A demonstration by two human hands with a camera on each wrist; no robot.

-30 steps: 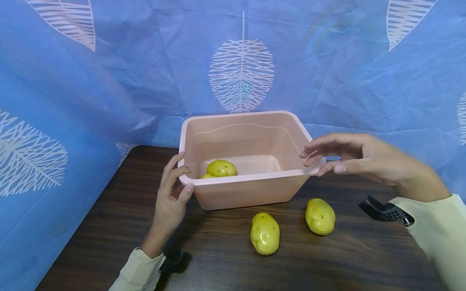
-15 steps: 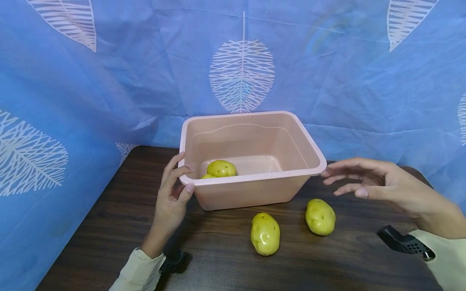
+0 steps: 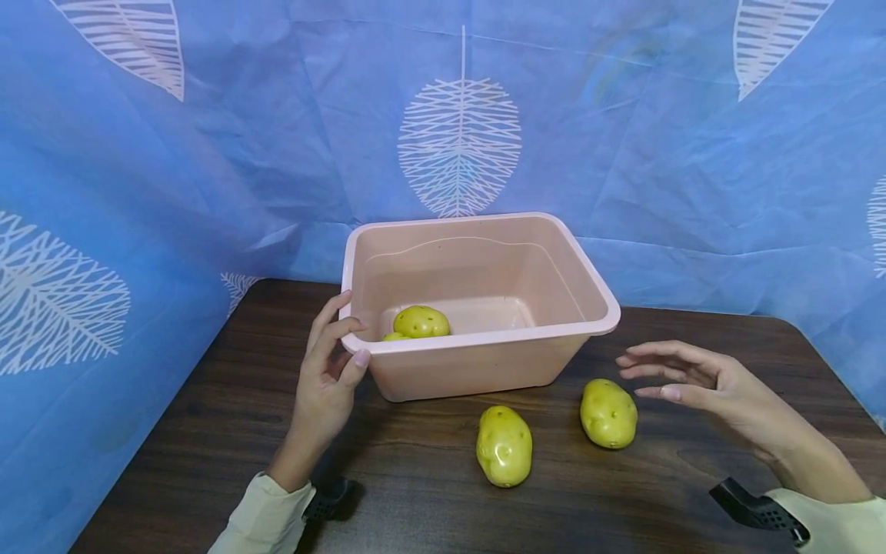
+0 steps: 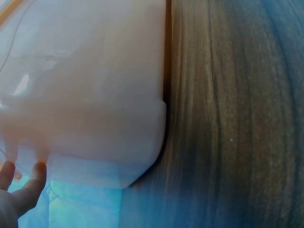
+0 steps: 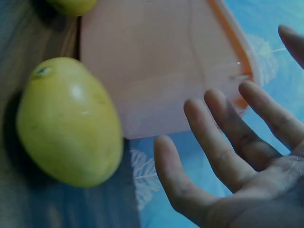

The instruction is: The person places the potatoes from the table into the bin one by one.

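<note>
A pink plastic basin (image 3: pixel 457 369) stands on the dark wood table, one yellow potato (image 3: pixel 422 322) and part of another showing inside at its left. My left hand (image 3: pixel 327 377) holds the basin's near left corner, fingertips over the rim and thumb against the front. In the left wrist view, fingertips (image 4: pixel 38 173) meet the basin's wall. To the right, my right hand (image 3: pixel 706 388) hovers with its fingers spread and nothing in it. Just left of its fingertips lies a potato (image 3: pixel 609 413), large in the right wrist view too. Another potato (image 3: pixel 504 446) lies in front of the basin.
Blue cloth (image 3: pixel 277 115) with white leaf prints hangs behind and to the left of the table (image 3: pixel 208 431). The basin's back rim is close to the cloth. Black straps (image 3: pixel 757 508) sit at both wrists, by the pale sleeves.
My right hand has drawn back from the basin's right rim and come down toward the front, beside the right potato. The left hand, basin and potatoes have stayed put.
</note>
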